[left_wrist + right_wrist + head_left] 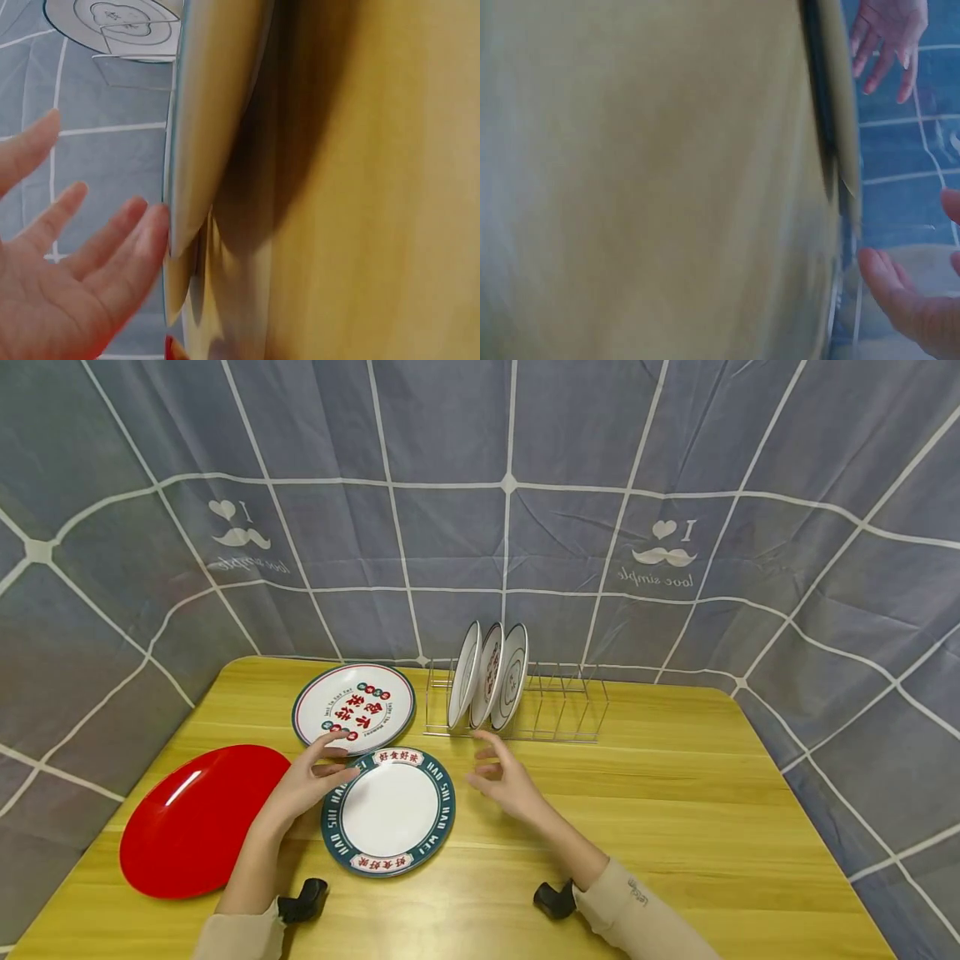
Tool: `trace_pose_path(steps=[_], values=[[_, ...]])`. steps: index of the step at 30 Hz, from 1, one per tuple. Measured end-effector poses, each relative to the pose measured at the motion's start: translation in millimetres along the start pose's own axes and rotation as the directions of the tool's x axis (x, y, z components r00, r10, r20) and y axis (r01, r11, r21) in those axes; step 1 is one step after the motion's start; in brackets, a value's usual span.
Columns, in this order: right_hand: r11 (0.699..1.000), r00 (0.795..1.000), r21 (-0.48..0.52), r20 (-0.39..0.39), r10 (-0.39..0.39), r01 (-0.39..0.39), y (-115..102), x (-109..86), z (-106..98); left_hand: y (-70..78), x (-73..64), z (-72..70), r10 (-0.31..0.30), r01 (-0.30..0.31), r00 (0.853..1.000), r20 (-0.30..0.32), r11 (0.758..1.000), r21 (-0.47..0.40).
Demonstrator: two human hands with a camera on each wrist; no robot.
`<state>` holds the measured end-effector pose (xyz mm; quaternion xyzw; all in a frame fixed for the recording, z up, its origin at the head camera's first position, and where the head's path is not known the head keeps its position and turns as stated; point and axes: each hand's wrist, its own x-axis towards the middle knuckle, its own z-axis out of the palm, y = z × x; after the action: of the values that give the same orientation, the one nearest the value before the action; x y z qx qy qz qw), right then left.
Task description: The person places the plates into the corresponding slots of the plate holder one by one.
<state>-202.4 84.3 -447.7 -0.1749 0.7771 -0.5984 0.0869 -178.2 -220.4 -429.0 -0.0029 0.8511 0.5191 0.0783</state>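
A white plate with a wide green lettered rim lies flat on the table between the two hands. My left hand is at its left edge, fingers spread and holding nothing; in the left wrist view the fingertips come right up to a plate's rim. To the right of that plate hovers my right hand, its fingers parted and also holding nothing, a little in front of the rack. Behind, a white plate with red characters lies flat, close to the green-rimmed one.
A wire dish rack stands at the back, with three plates upright in its left part, the rightmost a white plate with a dark rim. A large red plate lies at the left, beside my left forearm. A grey curtain hangs behind the table.
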Motion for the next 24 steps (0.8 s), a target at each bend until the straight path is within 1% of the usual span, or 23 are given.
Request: trace_pose_path(steps=[2,5,8,11,12,15,18,21,24], values=[[0.999,0.997,0.015,0.064,0.050,-0.051,4,0.9,5,-2.2,-5.6,-1.9,-0.024,0.024,1.000,0.005,1.000,0.019],[0.988,0.982,0.066,0.136,0.129,-0.139,6,2.5,12,-5.1,-11.7,-4.6,-0.065,0.063,0.997,0.048,0.997,0.040],[0.958,0.959,0.161,0.197,0.204,-0.237,6,3.9,19,-8.1,-15.4,-5.6,-0.106,0.101,0.988,0.109,0.993,0.056],[0.918,0.932,0.240,0.258,0.253,-0.316,7,4.7,25,-12.1,-16.8,-4.6,-0.127,0.126,0.980,0.154,0.992,0.017],[0.907,0.925,0.259,0.275,0.261,-0.333,7,4.9,26,-13.4,-17.2,-4.2,-0.123,0.125,0.978,0.169,0.992,0.000],[0.886,0.910,0.283,0.309,0.278,-0.367,9,5.3,28,-17.9,-17.5,-3.8,-0.109,0.126,0.972,0.207,0.990,-0.070],[0.879,0.905,0.294,0.321,0.280,-0.377,10,5.0,29,-21.0,-17.7,-4.9,-0.110,0.134,0.968,0.224,0.987,-0.093],[0.889,0.905,0.273,0.323,0.275,-0.368,12,4.2,27,-22.9,-17.7,-5.4,-0.134,0.160,0.965,0.226,0.982,-0.096],[0.906,0.911,0.241,0.316,0.266,-0.348,13,2.4,25,-24.8,-17.3,-5.6,-0.133,0.162,0.962,0.237,0.981,-0.109]])
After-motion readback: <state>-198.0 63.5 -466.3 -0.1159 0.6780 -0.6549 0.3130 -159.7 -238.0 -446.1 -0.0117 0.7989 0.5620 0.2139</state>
